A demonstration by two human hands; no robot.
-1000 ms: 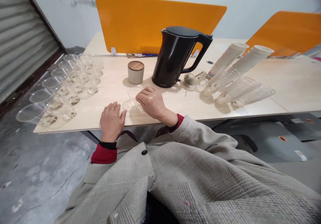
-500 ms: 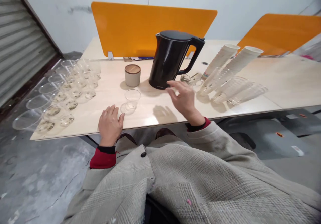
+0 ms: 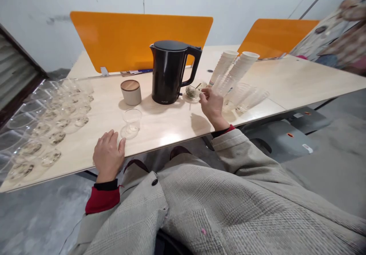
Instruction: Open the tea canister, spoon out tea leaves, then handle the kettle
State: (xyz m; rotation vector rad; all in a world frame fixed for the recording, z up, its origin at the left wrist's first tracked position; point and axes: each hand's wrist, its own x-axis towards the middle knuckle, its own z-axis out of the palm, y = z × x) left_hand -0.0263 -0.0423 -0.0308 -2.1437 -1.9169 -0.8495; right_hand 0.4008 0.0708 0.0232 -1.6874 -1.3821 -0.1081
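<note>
The coat [image 3: 228,194] is a thick grey-beige weave with a fine check, its front edge bearing one round dark button [image 3: 154,182], a small pink fleck [image 3: 203,231] caught lower down on the cloth, and something black showing where the front parts. Its right sleeve [image 3: 243,148] is wide, and at each wrist a black inner cuff [image 3: 105,185] sits inside a red cuff [image 3: 103,198], the left one trailing a short red thread. The left hand [image 3: 108,156] and right hand [image 3: 212,103] are bare; the shoes [image 3: 180,151] are dark maroon, rounded at the toe.
</note>
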